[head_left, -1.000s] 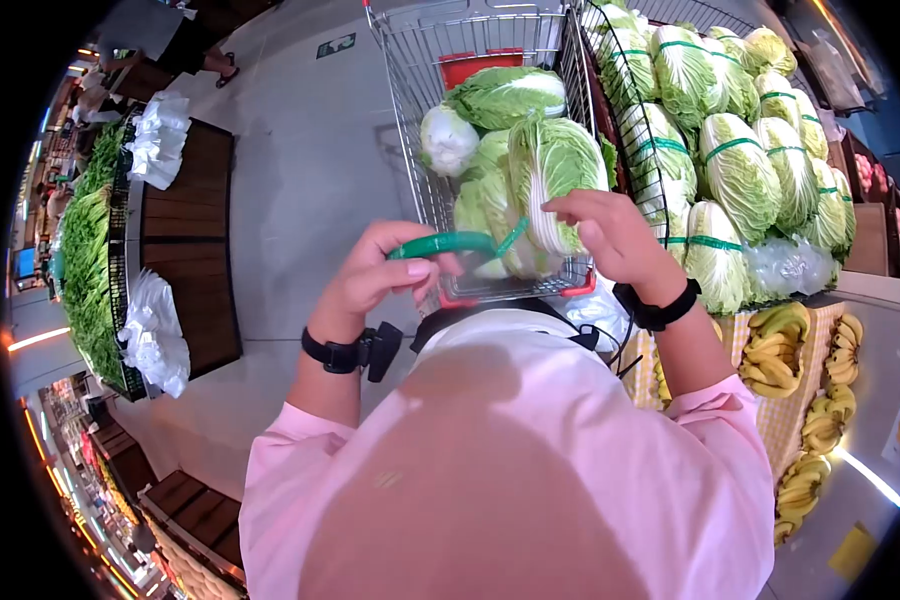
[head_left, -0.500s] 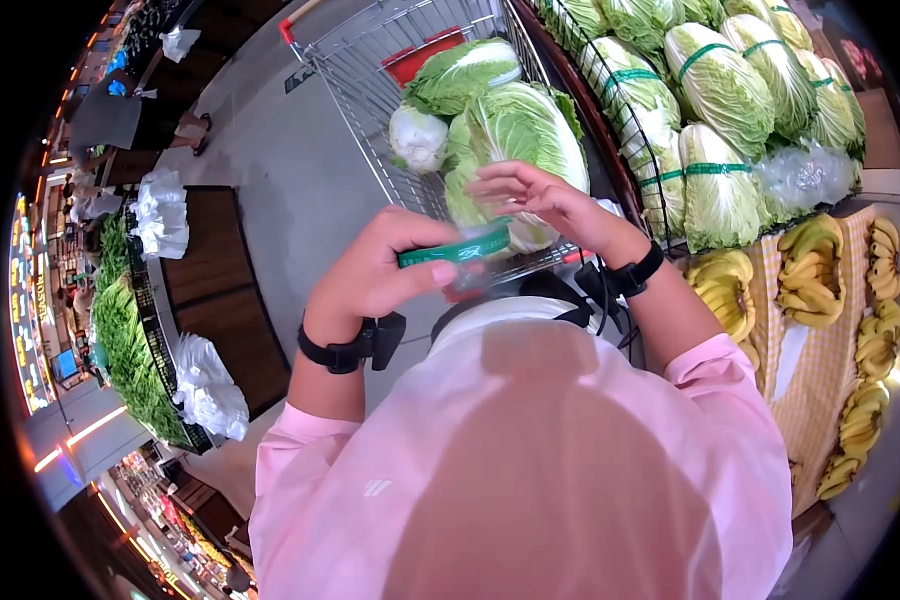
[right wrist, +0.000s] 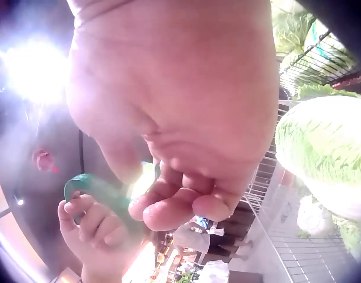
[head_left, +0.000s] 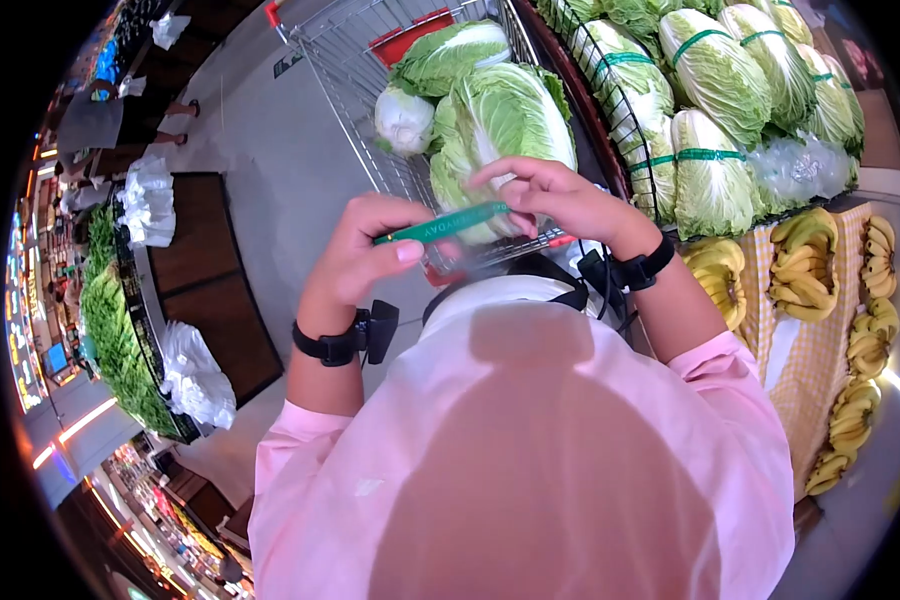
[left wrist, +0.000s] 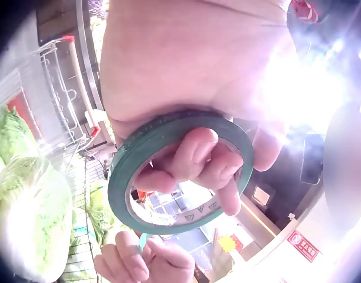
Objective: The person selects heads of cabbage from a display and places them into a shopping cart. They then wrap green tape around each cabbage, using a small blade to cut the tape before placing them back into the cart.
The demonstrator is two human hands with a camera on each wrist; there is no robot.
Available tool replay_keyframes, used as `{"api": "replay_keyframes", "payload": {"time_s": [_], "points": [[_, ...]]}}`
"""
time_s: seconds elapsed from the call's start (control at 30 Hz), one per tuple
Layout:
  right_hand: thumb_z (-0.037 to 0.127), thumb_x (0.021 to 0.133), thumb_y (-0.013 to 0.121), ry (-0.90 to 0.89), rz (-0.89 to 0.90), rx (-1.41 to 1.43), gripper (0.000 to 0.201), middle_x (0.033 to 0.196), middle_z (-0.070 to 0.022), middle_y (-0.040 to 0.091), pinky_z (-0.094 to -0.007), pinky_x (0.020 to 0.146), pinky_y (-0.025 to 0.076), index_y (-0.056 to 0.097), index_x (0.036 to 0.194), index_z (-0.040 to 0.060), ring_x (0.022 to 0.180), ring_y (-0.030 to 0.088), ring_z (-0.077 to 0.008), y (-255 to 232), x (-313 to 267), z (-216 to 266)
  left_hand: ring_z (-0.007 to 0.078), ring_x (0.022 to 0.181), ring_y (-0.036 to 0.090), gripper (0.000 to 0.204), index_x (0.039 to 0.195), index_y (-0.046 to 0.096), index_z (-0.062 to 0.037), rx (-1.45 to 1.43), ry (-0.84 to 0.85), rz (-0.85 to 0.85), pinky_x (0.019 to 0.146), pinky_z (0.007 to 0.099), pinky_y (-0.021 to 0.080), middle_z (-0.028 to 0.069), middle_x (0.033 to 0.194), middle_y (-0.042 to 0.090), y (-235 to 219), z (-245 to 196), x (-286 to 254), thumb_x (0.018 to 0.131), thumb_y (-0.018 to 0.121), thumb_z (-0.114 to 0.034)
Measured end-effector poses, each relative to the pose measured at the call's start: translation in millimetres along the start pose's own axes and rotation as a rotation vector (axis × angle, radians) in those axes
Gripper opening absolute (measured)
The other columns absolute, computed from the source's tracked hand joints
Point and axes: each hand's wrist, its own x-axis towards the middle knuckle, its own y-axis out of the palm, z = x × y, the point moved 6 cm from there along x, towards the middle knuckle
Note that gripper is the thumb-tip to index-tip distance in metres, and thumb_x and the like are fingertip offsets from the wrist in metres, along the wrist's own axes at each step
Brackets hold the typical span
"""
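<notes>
My left hand point(head_left: 370, 245) holds a roll of green tape point(left wrist: 122, 191), some of its fingers passing through the ring. Pale lettering shows on the roll's green face point(head_left: 450, 225) in the head view. Close to its right side is my right hand point(head_left: 580, 205), fingers bent; in the left wrist view its thumb and finger pinch a short green tape end point(left wrist: 142, 242). Just beyond both hands, a large napa cabbage point(head_left: 505, 110) lies in the shopping cart point(head_left: 355, 125). Behind it are another napa cabbage point(head_left: 460, 55) and a whitish round vegetable point(head_left: 403, 120).
Right of the cart, a wire-fenced bin holds several napa cabbages point(head_left: 720, 75) bound with green tape. Bananas point(head_left: 805, 265) lie on a checked cloth point(head_left: 810, 360) at the right. Leafy greens point(head_left: 120, 330) and plastic bags point(head_left: 195, 375) line a stand on the left.
The head view has turned, shifting the cart left and bringing the bananas further in. My right hand has moved left, closer to the tape roll; the left hand keeps hold of the roll.
</notes>
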Motion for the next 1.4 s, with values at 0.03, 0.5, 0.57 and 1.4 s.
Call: {"api": "replay_keyframes", "payload": {"time_s": [0.03, 0.5, 0.57, 1.4], "points": [[0.006, 0.102, 0.051, -0.007, -0.012, -0.022, 0.045, 0.073, 0.0029, 0.051, -0.0235, 0.065, 0.043, 0.049, 0.146, 0.0061, 0.066, 0.051, -0.0080, 2, 0, 1, 0.0130, 0.059, 0.063, 0.040, 0.088, 0.075, 0.0030, 0.003, -0.003, -0.012, 0.056, 0.0255, 0.046, 0.0083, 0.071, 0.070, -4, 6, -3, 0.087, 0.064, -0.035], [-0.002, 0.101, 0.050, -0.002, -0.134, -0.233, 0.061, 0.074, 0.0052, 0.047, -0.0210, 0.061, 0.040, 0.037, 0.159, 0.0103, 0.067, 0.046, -0.0048, -51, -30, 5, 0.0127, 0.059, 0.058, 0.028, 0.094, 0.071, 0.0002, 0.265, -0.343, -0.063, 0.058, 0.0328, 0.047, 0.0072, 0.065, 0.063, 16, 91, 6, 0.096, 0.066, -0.027], [-0.003, 0.100, 0.050, -0.015, -0.235, -0.262, 0.060, 0.075, 0.0052, 0.047, -0.0205, 0.062, 0.040, 0.039, 0.158, 0.0100, 0.068, 0.045, -0.0046, -67, -40, 11, 0.0150, 0.061, 0.061, 0.029, 0.097, 0.071, 0.0000, 0.329, -0.345, -0.097, 0.059, 0.0348, 0.048, 0.0084, 0.066, 0.065, 9, 116, 9, 0.096, 0.066, -0.029], [0.009, 0.104, 0.049, 0.160, -0.608, -0.264, 0.050, 0.079, -0.0003, 0.060, -0.0257, 0.066, 0.047, 0.042, 0.153, 0.0117, 0.071, 0.057, -0.0104, -246, 3, -120, 0.0079, 0.056, 0.058, 0.050, 0.073, 0.066, -0.0018, 0.497, -0.392, 0.169, 0.054, 0.0276, 0.044, 0.0041, 0.064, 0.069, 59, 80, 159, 0.100, 0.065, -0.044]]}}
